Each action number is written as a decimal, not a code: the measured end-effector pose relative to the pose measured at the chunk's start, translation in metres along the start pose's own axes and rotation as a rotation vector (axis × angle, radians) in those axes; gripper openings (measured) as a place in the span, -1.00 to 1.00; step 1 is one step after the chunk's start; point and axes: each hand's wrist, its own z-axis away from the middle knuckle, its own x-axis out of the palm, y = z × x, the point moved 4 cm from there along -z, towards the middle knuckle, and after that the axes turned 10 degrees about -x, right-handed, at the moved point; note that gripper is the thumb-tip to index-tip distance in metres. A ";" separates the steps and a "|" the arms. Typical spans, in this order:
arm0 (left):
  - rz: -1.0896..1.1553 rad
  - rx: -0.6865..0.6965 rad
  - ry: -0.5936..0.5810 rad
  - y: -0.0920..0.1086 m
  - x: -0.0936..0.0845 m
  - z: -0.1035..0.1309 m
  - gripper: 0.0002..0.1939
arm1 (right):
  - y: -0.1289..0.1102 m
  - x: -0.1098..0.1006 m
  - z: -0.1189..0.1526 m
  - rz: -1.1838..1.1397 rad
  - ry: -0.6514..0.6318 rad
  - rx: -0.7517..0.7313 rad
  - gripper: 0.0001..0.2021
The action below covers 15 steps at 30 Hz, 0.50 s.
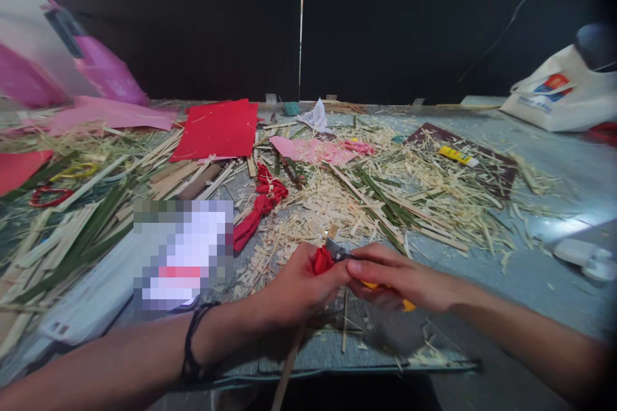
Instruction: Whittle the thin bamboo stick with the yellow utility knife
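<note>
At the table's near side, my left hand (303, 286) is closed around a bamboo strip (288, 369), whose long end hangs down past the table edge. Crumpled red material (322, 259) is bunched at my left fingers, around the strip's upper part. My right hand (398, 276) grips a yellow-handled utility knife (376, 285). Its grey metal front lies against the strip's tip, just beyond the red bunch. My right thumb touches or nearly touches my left thumb. A twisted red strip of the same look (258, 205) lies ahead on the table.
Shavings (308, 205) and split bamboo (380, 205) litter the table (544, 257). Red paper (219, 131), scissors (51, 196), a blurred-out phone (187, 257) and a long pale object (91, 302) lie left. A yellow tube (457, 155), white bag (554, 93) and white device (583, 258) are right.
</note>
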 end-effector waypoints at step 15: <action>0.012 -0.022 -0.023 -0.002 0.000 0.000 -0.45 | 0.000 0.004 0.000 -0.010 0.051 0.014 -0.58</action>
